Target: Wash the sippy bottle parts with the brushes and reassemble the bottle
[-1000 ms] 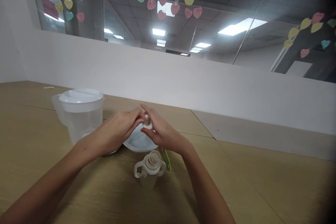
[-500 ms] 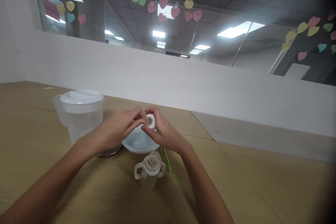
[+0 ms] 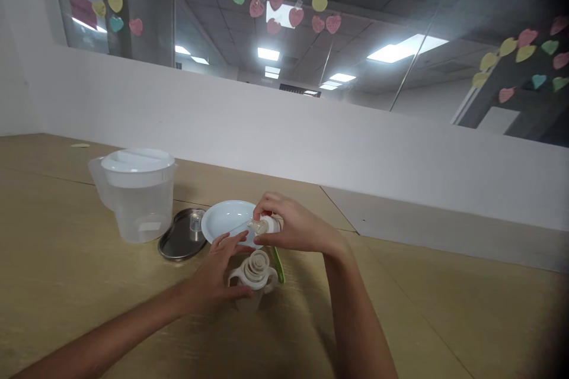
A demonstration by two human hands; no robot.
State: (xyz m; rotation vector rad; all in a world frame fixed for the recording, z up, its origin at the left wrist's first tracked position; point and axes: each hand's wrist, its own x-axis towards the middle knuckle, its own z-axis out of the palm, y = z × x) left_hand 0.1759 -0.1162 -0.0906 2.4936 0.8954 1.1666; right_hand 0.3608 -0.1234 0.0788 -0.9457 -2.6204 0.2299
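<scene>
My right hand (image 3: 293, 222) pinches a bottle nipple (image 3: 260, 226) set in a white collar (image 3: 272, 224), tipped sideways over the near right part of a white bowl (image 3: 217, 213). Below it, a clear baby bottle (image 3: 251, 302) with two side handles stands upright, ringed translucent piece on top. My left hand (image 3: 217, 275) is at the bottle's left side, fingers spread and thumb across its front; whether it touches the bottle I cannot tell. A green stick-like tool (image 3: 278, 265) lies behind the bottle, partly hidden.
A lidded translucent pitcher (image 3: 144, 201) stands at the left. Beside it, a dark metal kidney-shaped tray (image 3: 178, 243) holds a small clear cup (image 3: 196, 224). A white wall (image 3: 267, 124) runs behind the table, with a window above it.
My left hand has left the nipple and collar and come down to the baby bottle, uncovering the tray. My right hand has turned the nipple sideways and moved slightly right.
</scene>
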